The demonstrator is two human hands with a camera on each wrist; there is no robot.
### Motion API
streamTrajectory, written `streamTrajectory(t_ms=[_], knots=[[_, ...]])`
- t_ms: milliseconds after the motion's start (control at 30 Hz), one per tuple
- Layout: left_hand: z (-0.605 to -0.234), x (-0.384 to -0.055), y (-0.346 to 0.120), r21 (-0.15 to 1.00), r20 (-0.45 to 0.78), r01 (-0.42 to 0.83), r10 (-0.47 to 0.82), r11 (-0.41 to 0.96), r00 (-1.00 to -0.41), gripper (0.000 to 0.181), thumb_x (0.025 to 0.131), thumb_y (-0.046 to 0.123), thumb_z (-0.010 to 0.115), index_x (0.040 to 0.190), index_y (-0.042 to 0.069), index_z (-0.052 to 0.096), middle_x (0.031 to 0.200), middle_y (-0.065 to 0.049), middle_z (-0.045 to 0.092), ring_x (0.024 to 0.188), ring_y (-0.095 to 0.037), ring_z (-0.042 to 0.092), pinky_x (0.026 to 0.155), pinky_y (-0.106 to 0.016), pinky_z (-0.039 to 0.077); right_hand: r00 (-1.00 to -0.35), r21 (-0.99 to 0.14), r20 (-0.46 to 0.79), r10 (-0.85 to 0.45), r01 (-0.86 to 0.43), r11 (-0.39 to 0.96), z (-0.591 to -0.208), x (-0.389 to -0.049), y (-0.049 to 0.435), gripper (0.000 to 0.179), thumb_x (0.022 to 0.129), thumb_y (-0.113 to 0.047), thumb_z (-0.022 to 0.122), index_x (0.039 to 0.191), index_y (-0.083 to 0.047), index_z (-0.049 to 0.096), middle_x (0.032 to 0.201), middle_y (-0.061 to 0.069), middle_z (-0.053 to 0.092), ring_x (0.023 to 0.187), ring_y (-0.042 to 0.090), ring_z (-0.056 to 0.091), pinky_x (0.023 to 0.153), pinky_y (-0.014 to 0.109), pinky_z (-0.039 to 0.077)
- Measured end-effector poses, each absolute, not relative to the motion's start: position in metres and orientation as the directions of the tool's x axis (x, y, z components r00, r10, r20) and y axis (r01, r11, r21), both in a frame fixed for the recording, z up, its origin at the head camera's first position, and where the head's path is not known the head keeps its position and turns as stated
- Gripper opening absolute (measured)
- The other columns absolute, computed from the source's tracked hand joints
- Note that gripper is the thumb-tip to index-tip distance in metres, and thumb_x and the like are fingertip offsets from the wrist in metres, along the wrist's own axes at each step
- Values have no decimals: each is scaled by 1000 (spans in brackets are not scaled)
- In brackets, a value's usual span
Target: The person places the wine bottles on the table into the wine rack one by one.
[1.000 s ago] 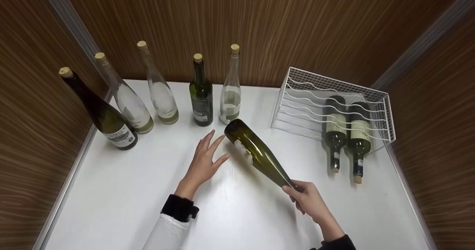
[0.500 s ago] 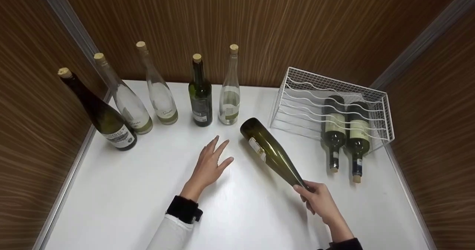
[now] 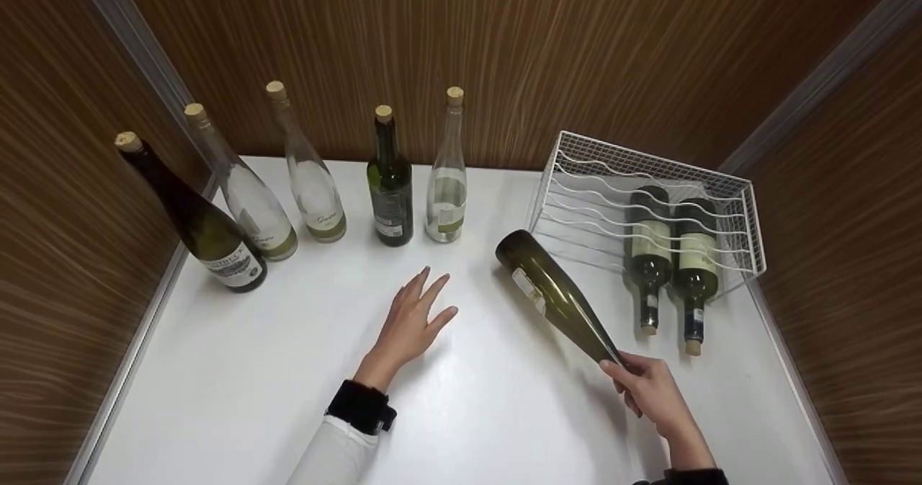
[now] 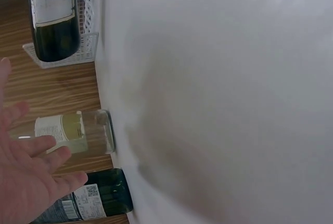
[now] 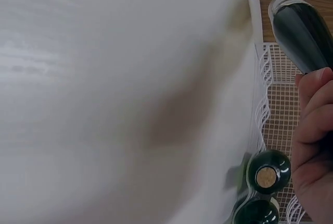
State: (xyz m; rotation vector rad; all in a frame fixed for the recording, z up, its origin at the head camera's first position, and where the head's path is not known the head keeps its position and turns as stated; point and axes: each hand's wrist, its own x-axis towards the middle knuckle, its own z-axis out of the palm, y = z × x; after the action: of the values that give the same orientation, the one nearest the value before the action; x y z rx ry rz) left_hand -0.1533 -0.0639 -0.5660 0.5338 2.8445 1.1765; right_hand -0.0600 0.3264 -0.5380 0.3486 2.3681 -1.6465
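Observation:
My right hand [image 3: 648, 391] grips a green wine bottle [image 3: 558, 294] by its neck, which the fingers hide. Tilted in the air, the bottle points its base away towards the rack. A white label shows on its left side. My left hand [image 3: 407, 326] hovers over the table with fingers spread, touching nothing. Beyond it stand a dark green bottle [image 3: 390, 197] and a clear bottle [image 3: 446, 197], both corked. To the right, a white wire wine rack [image 3: 576, 204] bears two green bottles [image 3: 652, 254] lying side by side, corks facing me.
At the left of the white table [image 3: 288, 370] stand a tall dark bottle [image 3: 209, 225] and two clear corked bottles [image 3: 252, 204]. Wood-patterned panels [image 3: 504, 52] enclose the back and both sides.
The held bottle has moved right with my right hand, from near the standing clear bottle to the rack's front left. My left hand has shifted slightly right and nearer me, fingers still spread.

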Motion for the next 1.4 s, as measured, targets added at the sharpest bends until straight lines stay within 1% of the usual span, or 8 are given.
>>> streamTrajectory(t_ms=[333,433,533,600,667,800,1000,1400], knots=[[-566,-153,-57,688,97,314,346,654,-933,63,100,54,46,153,21,38,159,-18,23,145,-36,22,116,-53,15,-928,-864,-343,142,371,341,-538,-51,343,41,90,-29,74,106,8,67,64,9,52,40,11,38,35,21,30],[-567,-153,-57,686,98,318,350,654,-931,63,100,54,46,153,20,37,159,-18,23,145,-36,22,116,-53,15,-916,-850,-363,169,400,344,-538,-50,346,46,90,-31,73,116,7,66,65,8,53,41,11,38,35,21,31],[-568,-153,-57,681,98,320,352,658,-931,63,100,55,45,153,20,36,159,-18,22,145,-36,22,116,-53,15,-907,-841,-372,197,419,341,-539,-50,347,49,91,-32,73,119,8,64,65,7,53,41,11,39,36,22,32],[-568,-153,-57,679,97,321,352,661,-931,64,101,55,44,153,20,36,159,-18,22,145,-36,22,116,-53,15,-902,-841,-375,216,429,330,-540,-50,346,48,91,-32,72,116,8,64,65,7,54,42,11,39,36,22,33],[-567,-153,-57,675,95,320,352,665,-931,64,100,55,44,153,20,36,159,-18,23,144,-36,22,116,-53,15,-897,-844,-376,233,435,314,-542,-51,345,46,91,-32,72,109,9,65,66,7,54,43,11,40,36,22,34],[-567,-153,-56,666,86,317,352,676,-932,63,101,54,45,153,20,36,159,-17,22,145,-36,22,116,-52,15,-883,-843,-388,265,456,287,-545,-53,340,48,90,-37,72,99,9,63,65,5,54,43,11,42,37,23,35],[-567,-153,-56,655,93,320,348,684,-933,63,100,54,46,153,20,37,159,-17,23,145,-35,22,116,-51,16,-870,-846,-397,294,471,250,-548,-56,336,55,90,-44,71,101,8,61,67,4,54,44,11,42,39,24,36],[-567,-152,-56,664,79,312,351,680,-933,64,100,55,45,153,21,36,160,-17,21,145,-35,21,116,-51,16,-857,-881,-367,361,445,159,-553,-67,323,55,92,-46,67,101,8,60,67,4,56,44,11,45,38,23,38]])
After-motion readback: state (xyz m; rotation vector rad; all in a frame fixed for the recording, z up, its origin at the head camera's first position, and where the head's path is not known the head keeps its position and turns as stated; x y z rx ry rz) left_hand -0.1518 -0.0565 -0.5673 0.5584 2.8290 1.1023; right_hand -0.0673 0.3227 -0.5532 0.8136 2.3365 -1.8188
